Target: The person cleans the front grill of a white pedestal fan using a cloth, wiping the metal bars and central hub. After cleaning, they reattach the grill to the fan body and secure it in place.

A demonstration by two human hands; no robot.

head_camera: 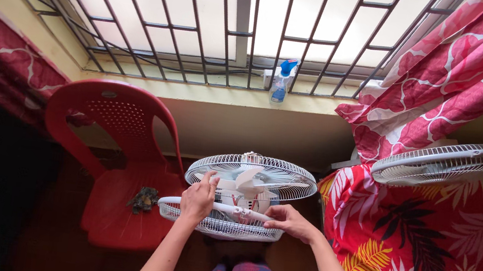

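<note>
A white table fan (251, 183) stands low in front of the person, between a red plastic chair (120, 163) and a bed spread with a red floral sheet (443, 255); its rear guard (277, 174) is a round cage of thin white wire ribs, tilted back, with pale plastic blades showing behind the ribs. A second wire guard (218, 218), also round and white with a smooth solid rim, lies nearly flat across the front of the fan, lower than the rear cage; both hands are on it. The left hand (199, 199) is closed over the rim at its upper left, fingers curled and thumb raised toward the rear cage; the right hand (289, 219) grips the rim at its right end, fingers wrapped along the plastic band.

The chair is moulded, glossy, with a perforated back and a curved seat; a small dark crumpled lump (143, 199) rests on the seat, and what it is I cannot tell. On the bed, well apart from the hands, lies another white ribbed fan guard (446, 163), tilted on the cloth. A red curtain with white swirls (454, 76) hangs down to the bed; a clear spray bottle with a blue trigger (281, 80) stands on the window ledge, behind which dark metal bars (219, 21) form a grid against bright light.
</note>
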